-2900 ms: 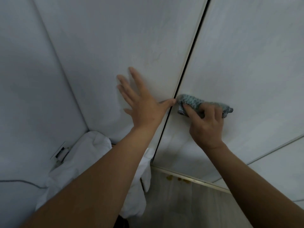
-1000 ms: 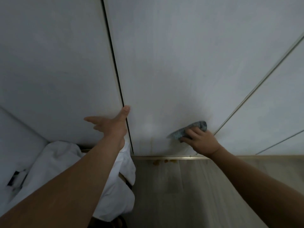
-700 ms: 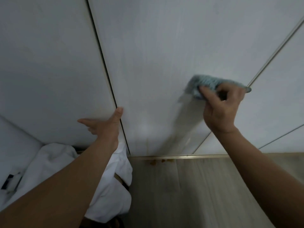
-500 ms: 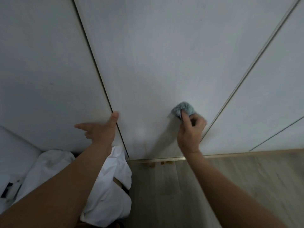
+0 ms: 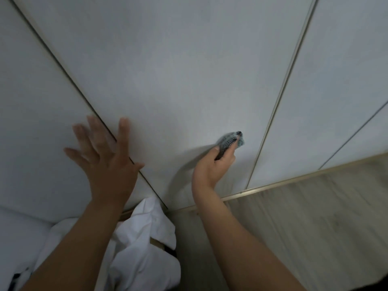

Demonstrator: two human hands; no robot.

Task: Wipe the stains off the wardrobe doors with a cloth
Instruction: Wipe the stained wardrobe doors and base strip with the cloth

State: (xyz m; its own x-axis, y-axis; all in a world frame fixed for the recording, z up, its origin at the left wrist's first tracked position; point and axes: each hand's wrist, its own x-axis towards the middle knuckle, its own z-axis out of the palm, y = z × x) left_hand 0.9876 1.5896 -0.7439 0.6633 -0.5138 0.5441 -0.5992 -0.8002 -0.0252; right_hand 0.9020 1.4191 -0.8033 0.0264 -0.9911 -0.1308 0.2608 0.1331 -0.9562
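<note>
A crumpled white sheet (image 5: 144, 244) is heaped in folds. To its right, a pale wood-grain floor (image 5: 304, 227) is spread, edged on its far side by a brass-coloured strip (image 5: 294, 181). A brown patch (image 5: 156, 243) is tucked among the sheet's folds.

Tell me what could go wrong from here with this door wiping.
1. The left hand is spread across the gap between two wardrobe doors; if a door shifts, fingers might get pinched.
2. The right hand grips the cloth bunched small, so it may miss stains.
3. The white fabric below the doors could trip a foot.
</note>
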